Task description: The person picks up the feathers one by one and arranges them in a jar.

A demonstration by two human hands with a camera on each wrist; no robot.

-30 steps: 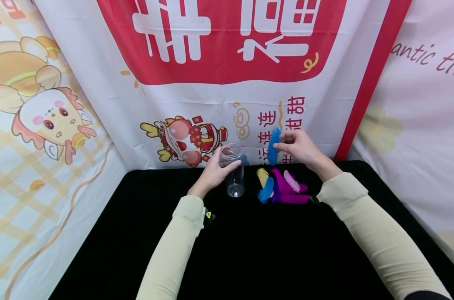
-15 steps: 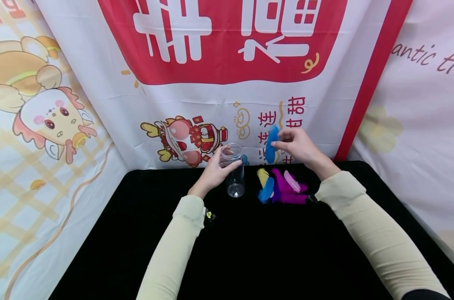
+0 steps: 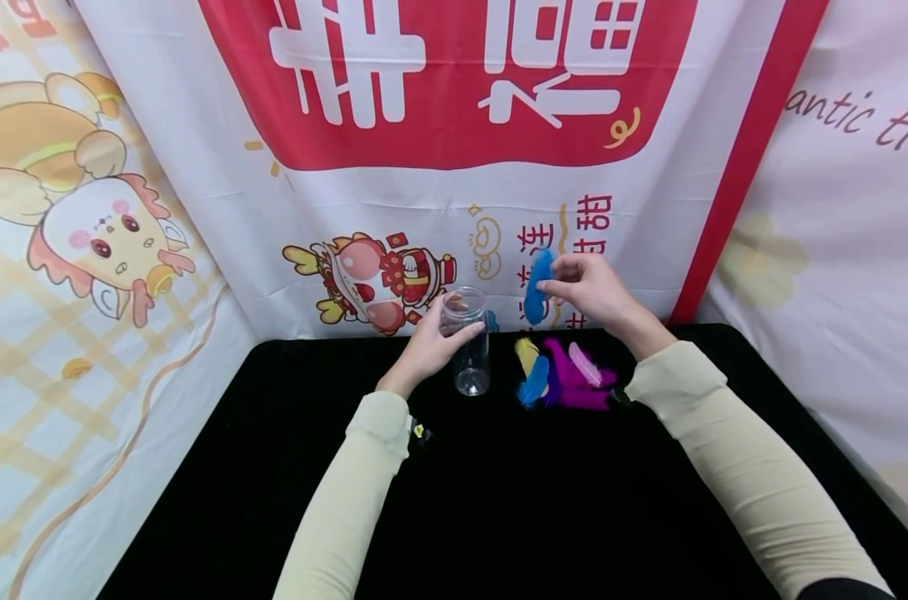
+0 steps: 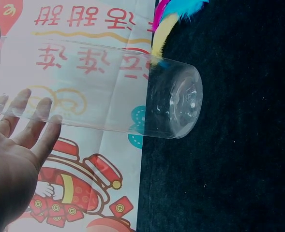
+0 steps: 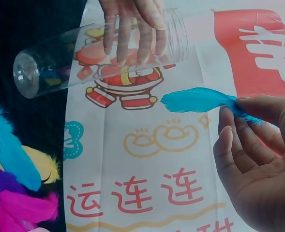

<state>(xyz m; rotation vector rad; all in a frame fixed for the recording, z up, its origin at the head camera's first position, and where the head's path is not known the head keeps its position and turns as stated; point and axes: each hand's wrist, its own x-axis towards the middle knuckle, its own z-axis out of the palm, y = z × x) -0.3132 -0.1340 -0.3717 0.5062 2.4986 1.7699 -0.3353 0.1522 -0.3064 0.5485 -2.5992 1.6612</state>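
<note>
Slim blue feather (image 3: 536, 293) has slid a bit left, pinched near-upright in the right hand (image 3: 604, 296), apart and right of the clear cylindrical plastic-looking jar (image 3: 472, 367) the left hand (image 3: 426, 346) grips near the black table (image 3: 318, 367)'s far edge.

Blue feather (image 3: 538, 287) held up R of clear jar (image 3: 474, 358), approx. upright.

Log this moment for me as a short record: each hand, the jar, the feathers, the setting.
Left hand: grips the upper part of the clear jar
Right hand: pinches a blue feather, apart from the jar
Jar: mouth uncovered; base contact unclear
Feather pile: yellow, blue, purple, magenta, pale pink; right of the jar in the head view
Surface: black tabletop
Behind: printed backdrop
</note>
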